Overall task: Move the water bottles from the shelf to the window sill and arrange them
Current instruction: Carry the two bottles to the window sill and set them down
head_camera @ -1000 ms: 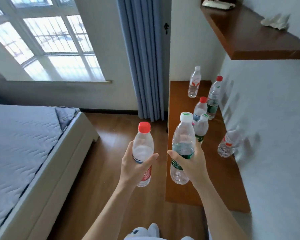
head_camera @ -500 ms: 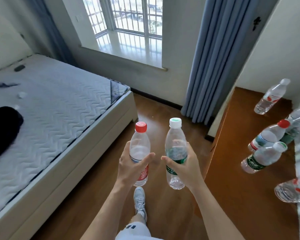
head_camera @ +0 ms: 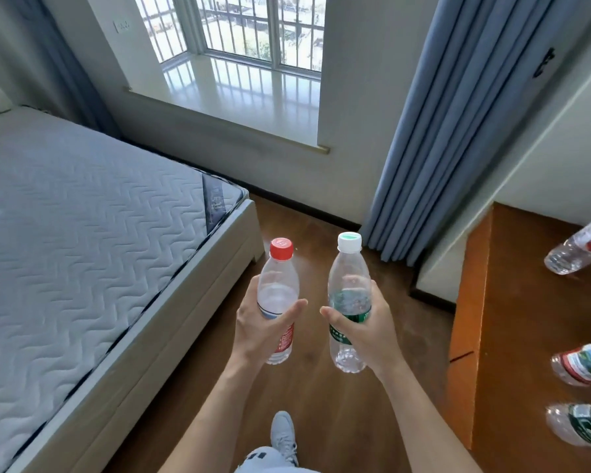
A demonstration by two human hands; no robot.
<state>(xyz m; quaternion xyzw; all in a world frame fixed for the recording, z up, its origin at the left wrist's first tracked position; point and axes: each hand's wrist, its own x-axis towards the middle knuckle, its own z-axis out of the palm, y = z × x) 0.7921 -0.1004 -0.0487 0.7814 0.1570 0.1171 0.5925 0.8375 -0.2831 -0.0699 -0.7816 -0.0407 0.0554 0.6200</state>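
- Fingers [head_camera: 292, 309] of my left hand [head_camera: 263, 331] curl round the red-capped bottle [head_camera: 278, 291] at its label, thumb across the front. My right hand [head_camera: 371, 331] grips the white-capped bottle [head_camera: 348, 278] the same way.
- Both bottles are upright, side by side and not touching, in the air over the wooden floor [head_camera: 321, 397] between the bed [head_camera: 82, 233] and the shelf [head_camera: 519, 302].
- The window sill [head_camera: 253, 97] is straight ahead and well apart from my hands. I see no bottle on the part in view.
- My read: the lift is done, the carry is under way, and nothing is placed yet.
- Left to do: set these two down, then fetch the other bottles [head_camera: 577, 249]. At least four show on the shelf at the right edge, blurred. After that, line them all up.
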